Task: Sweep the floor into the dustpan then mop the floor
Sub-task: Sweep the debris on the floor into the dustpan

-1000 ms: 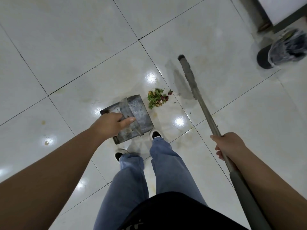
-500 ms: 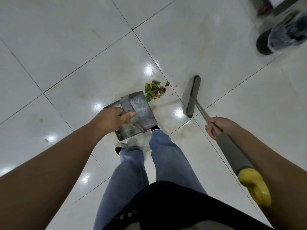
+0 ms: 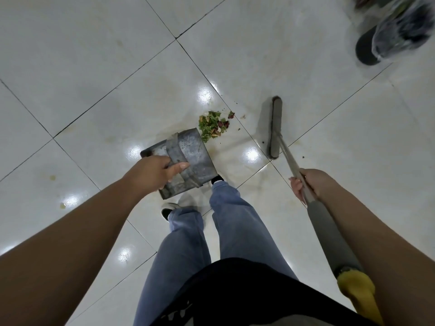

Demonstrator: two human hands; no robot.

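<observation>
Writing or brand marks cannot be read anywhere. Left hand (image 3: pixel 155 171) grips the metal dustpan (image 3: pixel 182 161) strap; its mouth touches the leaf debris (image 3: pixel 213 125). Right hand (image 3: pixel 306 184) curls round the broom (image 3: pixel 275 127) handle, right of the pile. Far right, a blurred bagged bin (image 3: pixel 397 29) is cut off.

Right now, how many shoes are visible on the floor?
2. The left shoe shows beside the jeans cuff below the dustpan; only the right shoe toe peeks out at the dustpan's near corner.

The floor (image 3: pixel 70 55) is glossy white tile with dark grout lines. The dustpan (image 3: pixel 195 156) is dull grey metal; the debris (image 3: pixel 213 125) is green, red and yellow. The broom (image 3: pixel 329 231) has a grey sleeve and yellow end.
</observation>
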